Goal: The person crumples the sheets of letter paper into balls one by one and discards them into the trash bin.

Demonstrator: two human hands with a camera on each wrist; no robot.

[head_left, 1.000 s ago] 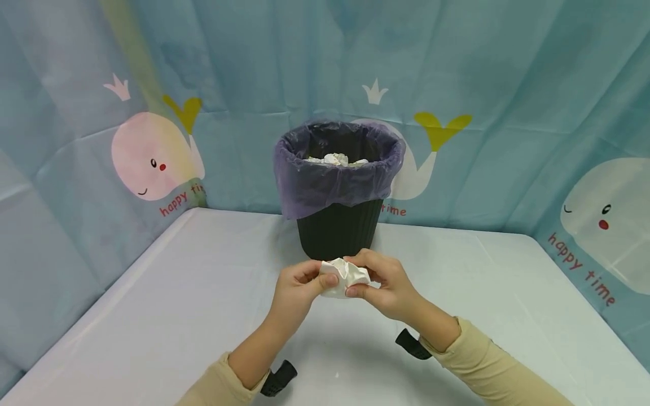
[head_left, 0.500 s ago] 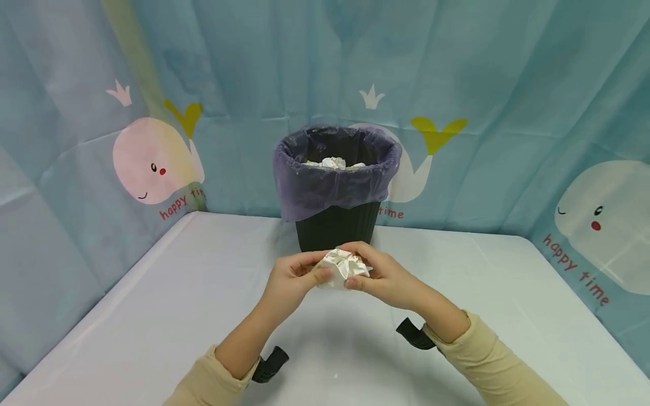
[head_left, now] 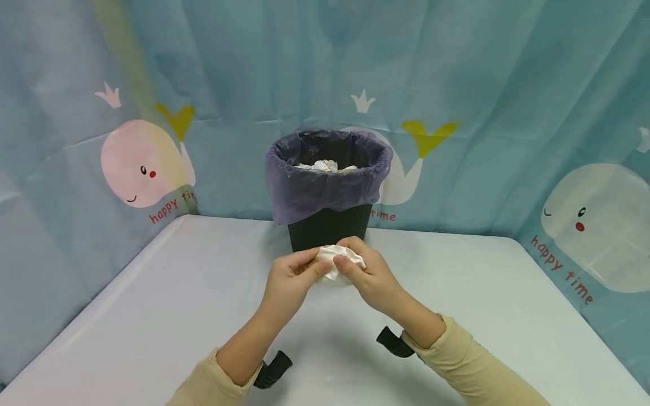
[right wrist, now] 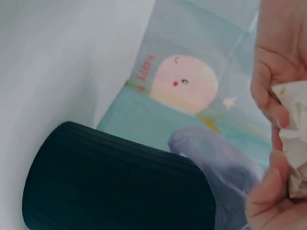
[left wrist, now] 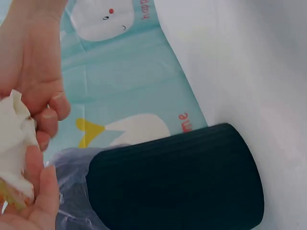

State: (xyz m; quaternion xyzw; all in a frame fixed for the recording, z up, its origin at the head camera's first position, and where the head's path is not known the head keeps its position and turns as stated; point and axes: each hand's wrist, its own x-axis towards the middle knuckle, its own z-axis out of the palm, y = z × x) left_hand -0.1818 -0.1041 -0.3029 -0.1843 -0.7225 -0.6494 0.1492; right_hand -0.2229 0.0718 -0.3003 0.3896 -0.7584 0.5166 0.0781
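Both hands meet over the table, close in front of the trash can, around one crumpled piece of white paper (head_left: 336,264). My left hand (head_left: 290,282) pinches its left side, thumb toward me. On the other side my right hand (head_left: 370,276) grips it, the thumb pressed across the front and the fingers behind, partly hidden. Both wrist views show the folded paper (left wrist: 14,139) between the two hands, with orange and yellow marks low on it in the left wrist view. Behind stands a black trash can (head_left: 329,228) lined with a purple bag (head_left: 325,192).
Several crumpled white pieces (head_left: 326,165) lie inside the can. A white-covered table (head_left: 203,293) spreads around it, backed by a blue curtain (head_left: 244,67) with printed whales. Black wrist mounts (head_left: 273,369) stick out below both sleeves.
The paper is squeezed into a more compact bundle. My right thumb has moved up and left across its front. Both hands have risen slightly in view.
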